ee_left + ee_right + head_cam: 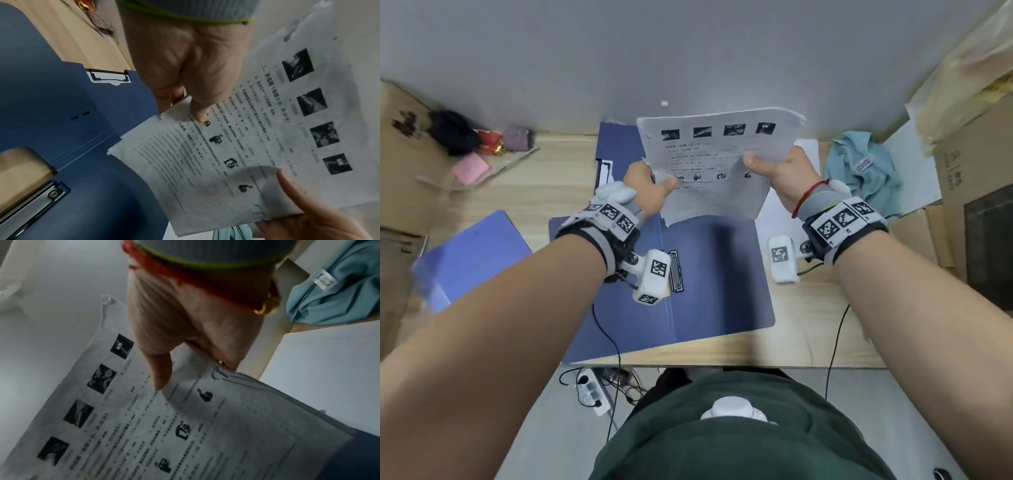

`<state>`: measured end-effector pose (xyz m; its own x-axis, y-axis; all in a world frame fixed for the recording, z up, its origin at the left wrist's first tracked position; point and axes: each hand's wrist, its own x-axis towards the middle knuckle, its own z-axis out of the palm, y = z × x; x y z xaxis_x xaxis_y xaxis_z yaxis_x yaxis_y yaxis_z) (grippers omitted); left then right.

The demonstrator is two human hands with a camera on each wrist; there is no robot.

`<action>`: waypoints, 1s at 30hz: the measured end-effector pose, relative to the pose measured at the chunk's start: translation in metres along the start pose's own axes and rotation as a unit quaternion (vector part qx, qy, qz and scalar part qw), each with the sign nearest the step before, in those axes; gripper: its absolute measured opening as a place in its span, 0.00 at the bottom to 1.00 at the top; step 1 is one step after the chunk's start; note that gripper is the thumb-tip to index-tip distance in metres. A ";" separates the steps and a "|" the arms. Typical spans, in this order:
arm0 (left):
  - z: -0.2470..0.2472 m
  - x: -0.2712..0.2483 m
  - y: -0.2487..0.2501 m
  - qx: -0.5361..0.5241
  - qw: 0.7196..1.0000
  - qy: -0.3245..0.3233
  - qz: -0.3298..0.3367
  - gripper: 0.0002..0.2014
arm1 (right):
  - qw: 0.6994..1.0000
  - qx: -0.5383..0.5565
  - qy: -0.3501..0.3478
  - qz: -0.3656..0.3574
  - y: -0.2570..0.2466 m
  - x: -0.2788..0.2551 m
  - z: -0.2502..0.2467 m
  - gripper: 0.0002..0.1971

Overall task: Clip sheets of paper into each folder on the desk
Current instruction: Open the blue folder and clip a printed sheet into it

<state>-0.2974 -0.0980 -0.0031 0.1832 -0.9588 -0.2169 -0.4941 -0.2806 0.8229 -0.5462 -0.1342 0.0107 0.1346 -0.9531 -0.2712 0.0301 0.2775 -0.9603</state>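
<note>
A stack of printed sheets [717,161] [257,138] [164,426] hangs in the air above an open dark blue folder [709,274] [51,97] in the middle of the desk. My left hand [650,192] [185,73] pinches the stack's left edge, thumb on top. On the right edge my right hand [777,171] [185,331] pinches it the same way. The folder's metal clip [675,270] [35,204] lies along its spine, bare. A second blue folder [472,253] lies shut at the desk's left.
White loose paper [808,150] lies under my right hand. A crumpled light blue cloth [866,171] [339,288] sits at the right, cardboard boxes [976,164] beyond it. Small items and a pink pad [472,168] lie at back left. Cables hang off the front edge.
</note>
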 end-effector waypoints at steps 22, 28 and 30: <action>0.012 -0.029 -0.003 0.083 0.996 -0.023 -0.024 0.11 | 0.994 -0.025 0.063 0.085 0.041 -0.020 -0.012 0.14; 0.002 -0.016 0.011 0.052 0.998 0.023 0.014 0.09 | 0.992 -0.072 0.035 0.099 0.053 -0.019 -0.017 0.15; 0.001 -0.015 0.014 0.066 0.998 0.011 0.017 0.09 | 0.989 -0.099 0.032 0.104 0.054 -0.020 -0.017 0.19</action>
<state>-0.3081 -0.0872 0.0112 0.1832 -0.9670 -0.1772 -0.6069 -0.2531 0.7534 -0.5640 -0.1020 -0.0370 0.0538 -0.8853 -0.4619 -0.1863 0.4455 -0.8757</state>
